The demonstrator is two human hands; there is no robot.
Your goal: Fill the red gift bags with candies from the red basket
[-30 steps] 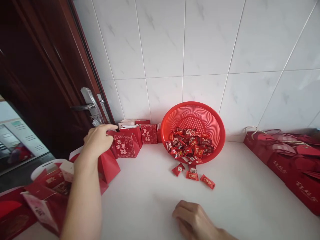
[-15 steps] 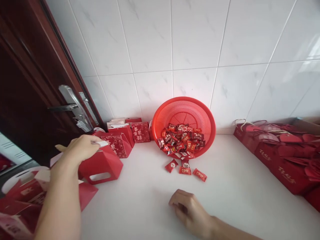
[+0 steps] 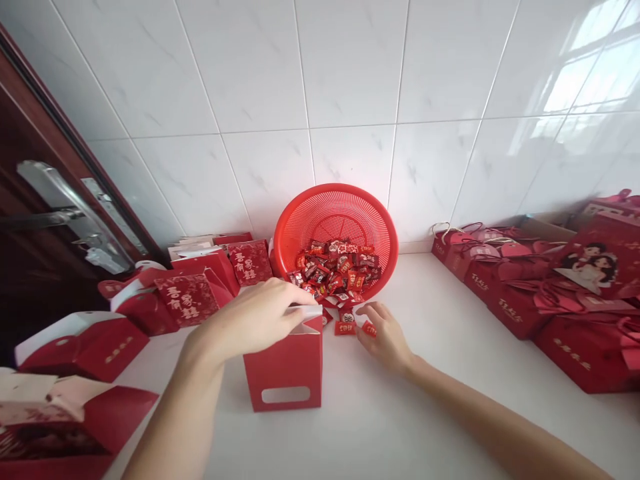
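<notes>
A red paper gift box [image 3: 285,373] with an oblong cut-out low on its side stands upright on the white surface. My left hand [image 3: 270,313] is closed on its white-edged top flap. My right hand [image 3: 387,337] reaches in from the right, its thumb and fingers apart around a red-wrapped candy [image 3: 369,329] on the surface; whether they touch it is hard to tell. Just left of that lies another wrapped candy [image 3: 345,328]. Behind both hands, a red plastic basket [image 3: 336,193] leans tilted against the wall, with many wrapped candies [image 3: 340,267] inside.
Several open red boxes [image 3: 83,347] stand along the left, near a dark door with a metal handle [image 3: 65,213]. Rows of closed red boxes [image 3: 515,307] with cord handles line the right. White wall tiles [image 3: 350,73] rise behind.
My left hand has brought the red gift box from the left group to the middle, in front of the basket. My right hand has moved forward to the loose candies. The view has turned right.
</notes>
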